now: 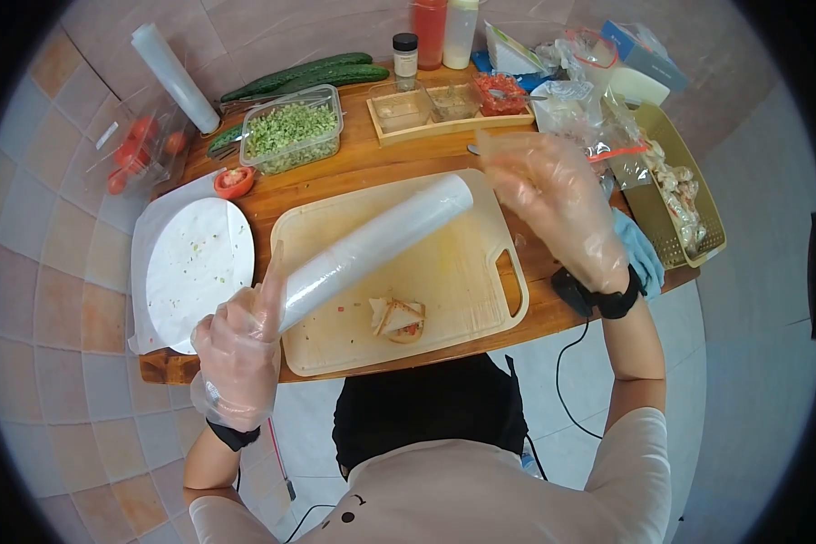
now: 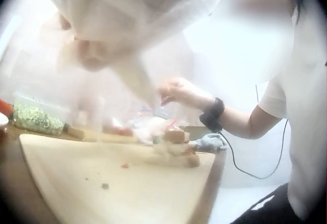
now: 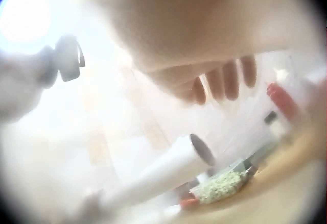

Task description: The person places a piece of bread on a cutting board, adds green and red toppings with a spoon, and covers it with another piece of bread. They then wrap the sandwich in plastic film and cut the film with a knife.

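A roll of clear plastic film (image 1: pixel 376 247) slants above the wooden cutting board (image 1: pixel 453 304). The left hand (image 1: pixel 238 355), in a clear plastic glove, grips its lower left end. Beyond the roll's other end is the gloved right hand (image 1: pixel 558 207), raised over the table with relaxed fingers and apart from the roll. In the right wrist view, the roll (image 3: pixel 158 177) shows its hollow end below the right hand (image 3: pixel 199 40), whose fingers are spread a little. A small cut sandwich (image 1: pixel 397 320) lies near the board's front edge, with crumbs beside it.
A white round plate (image 1: pixel 199 272) with crumbs is left of the board. Behind stand a tub of chopped greens (image 1: pixel 292 131), cucumbers (image 1: pixel 322 77), a divided wooden tray (image 1: pixel 408 134) and bottles (image 1: pixel 460 34). Plastic bags (image 1: pixel 576 109) and a basket (image 1: pixel 712 218) occupy the right side.
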Motion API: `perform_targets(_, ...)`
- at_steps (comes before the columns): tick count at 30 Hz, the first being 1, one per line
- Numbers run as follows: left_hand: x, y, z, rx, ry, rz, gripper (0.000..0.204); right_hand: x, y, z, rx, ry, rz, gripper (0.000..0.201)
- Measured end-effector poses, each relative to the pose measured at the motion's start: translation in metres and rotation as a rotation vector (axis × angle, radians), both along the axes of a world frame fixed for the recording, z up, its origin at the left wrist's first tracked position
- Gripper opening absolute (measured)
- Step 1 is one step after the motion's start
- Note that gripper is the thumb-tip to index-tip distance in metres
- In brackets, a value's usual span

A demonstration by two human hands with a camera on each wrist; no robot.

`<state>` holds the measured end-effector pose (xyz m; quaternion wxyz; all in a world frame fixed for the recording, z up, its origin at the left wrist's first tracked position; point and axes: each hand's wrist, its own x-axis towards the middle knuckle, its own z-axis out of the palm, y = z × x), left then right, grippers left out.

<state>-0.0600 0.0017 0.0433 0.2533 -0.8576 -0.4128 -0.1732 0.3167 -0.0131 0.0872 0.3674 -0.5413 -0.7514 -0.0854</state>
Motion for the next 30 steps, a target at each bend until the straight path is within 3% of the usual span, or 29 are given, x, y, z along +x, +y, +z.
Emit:
perform_targets(4,-0.001,-0.003,0.004,-0.068,0.039,-0.001,0.082,-0.022,-0.001,0.007,-0.006,-0.029,0.151,0.025)
perform_targets(22,0.020,0.002,0.014,0.000,0.139,0.045,0.081,-0.038,0.025,-0.018,-0.213,0.070,-0.110,0.013)
perform_targets(30,0.036,0.013,-0.003,0.091,0.234,0.105,0.082,-0.029,0.052,-0.033,-0.133,0.114,-0.193,0.009)
